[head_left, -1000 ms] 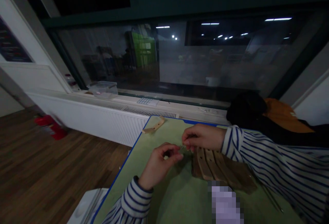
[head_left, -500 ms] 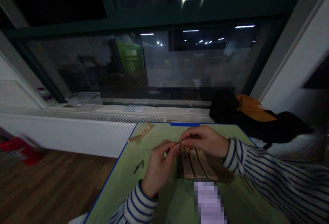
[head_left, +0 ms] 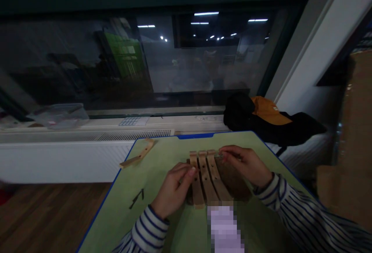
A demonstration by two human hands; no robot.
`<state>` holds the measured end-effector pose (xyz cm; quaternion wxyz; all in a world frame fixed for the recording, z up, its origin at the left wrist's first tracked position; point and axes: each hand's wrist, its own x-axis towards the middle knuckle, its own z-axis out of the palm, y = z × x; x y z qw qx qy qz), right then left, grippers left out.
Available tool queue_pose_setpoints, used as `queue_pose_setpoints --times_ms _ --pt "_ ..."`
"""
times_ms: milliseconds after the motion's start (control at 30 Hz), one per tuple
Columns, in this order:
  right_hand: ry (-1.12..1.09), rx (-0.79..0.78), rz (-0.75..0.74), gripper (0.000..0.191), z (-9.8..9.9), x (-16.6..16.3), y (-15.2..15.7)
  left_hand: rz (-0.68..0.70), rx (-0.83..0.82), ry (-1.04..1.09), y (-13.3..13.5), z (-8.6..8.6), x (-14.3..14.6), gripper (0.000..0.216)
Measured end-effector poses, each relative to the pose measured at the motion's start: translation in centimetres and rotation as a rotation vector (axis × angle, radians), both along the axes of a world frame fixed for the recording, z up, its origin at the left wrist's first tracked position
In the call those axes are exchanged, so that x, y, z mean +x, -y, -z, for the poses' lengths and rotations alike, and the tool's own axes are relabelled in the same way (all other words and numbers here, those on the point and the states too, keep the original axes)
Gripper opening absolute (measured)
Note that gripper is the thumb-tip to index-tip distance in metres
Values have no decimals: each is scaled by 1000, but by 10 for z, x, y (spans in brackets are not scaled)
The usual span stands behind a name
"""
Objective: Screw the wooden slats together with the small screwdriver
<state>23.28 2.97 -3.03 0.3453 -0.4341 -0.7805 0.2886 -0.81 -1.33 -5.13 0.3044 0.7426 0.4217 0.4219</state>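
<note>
Two hands work above a green table [head_left: 167, 148]. The left hand [head_left: 176, 187] has its thumb and index finger brought together over the leftmost of three slats [head_left: 206, 185]; whether anything is pinched there cannot be told. The right hand [head_left: 247, 166] is beside the far end of the rightmost slat, thumb and index finger nearly meeting at a thin piece too small to identify; whether it is gripped cannot be told. The three wooden slats lie side by side, each drilled with holes, on a brown block [head_left: 236, 179] near the middle of the table. A pixelated lilac item [head_left: 223, 228] adjoins their near ends. Left of the left hand lie slim dark pieces [head_left: 136, 199]; farther back, a fourth slat [head_left: 145, 151], angled, reaches the table's left edge. Beyond the table, a radiator [head_left: 72, 162] runs below a sill [head_left: 181, 120] bearing a clear box [head_left: 59, 116] and a grid sheet [head_left: 133, 121]. An orange cap [head_left: 270, 110] rests on black fabric [head_left: 302, 123] at right. Cardboard [head_left: 353, 129] stands at far right.
</note>
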Motion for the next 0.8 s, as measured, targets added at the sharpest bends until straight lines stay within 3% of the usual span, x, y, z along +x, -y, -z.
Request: queue_pose_setpoints --times_ms 133,367,667,800 --pt "73 60 51 25 19 5 3 200 51 -79 -2 5 -1 33" --pt "149 188 99 23 34 1 14 409 140 -172 -8 2 5 38" --pt "226 252 64 26 21 -3 12 565 57 -177 -21 -14 13 42" --pt "243 264 2 26 15 -6 11 511 12 -143 -21 -20 16 38"
